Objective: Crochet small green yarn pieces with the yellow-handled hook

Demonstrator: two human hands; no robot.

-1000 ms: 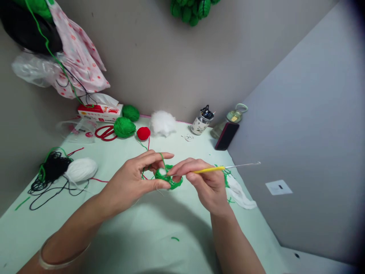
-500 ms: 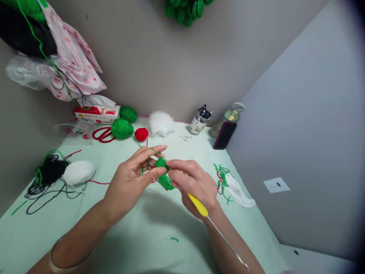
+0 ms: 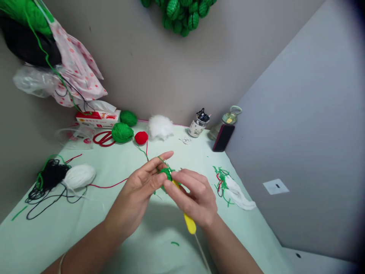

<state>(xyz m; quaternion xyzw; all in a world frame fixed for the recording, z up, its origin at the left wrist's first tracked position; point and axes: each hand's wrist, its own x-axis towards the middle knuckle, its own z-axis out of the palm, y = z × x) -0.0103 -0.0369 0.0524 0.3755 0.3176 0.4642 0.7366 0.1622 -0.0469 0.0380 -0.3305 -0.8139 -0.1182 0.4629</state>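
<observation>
My left hand (image 3: 139,190) pinches a small green crochet piece (image 3: 165,174) between thumb and fingers, with a green yarn strand running over the raised forefinger. My right hand (image 3: 194,198) is closed around a yellow-handled crochet hook (image 3: 188,222). Its tip points into the green piece and its metal end sticks out below my palm toward me. Both hands hover above the pale green table (image 3: 85,228), meeting at the piece. The green yarn leads back to a green yarn ball (image 3: 122,132).
At the back stand a second green ball (image 3: 129,118), a red ball (image 3: 141,137), white stuffing (image 3: 160,126), red scissors (image 3: 102,138), a tissue box (image 3: 97,118), a jar (image 3: 197,126), a phone (image 3: 223,137). White yarn (image 3: 80,176) and black yarn (image 3: 49,177) lie left. Yarn scraps (image 3: 225,182) lie right.
My right hand swung the hook from pointing right to pointing into the green piece, its handle now toward me. Both hands closed together around the piece.
</observation>
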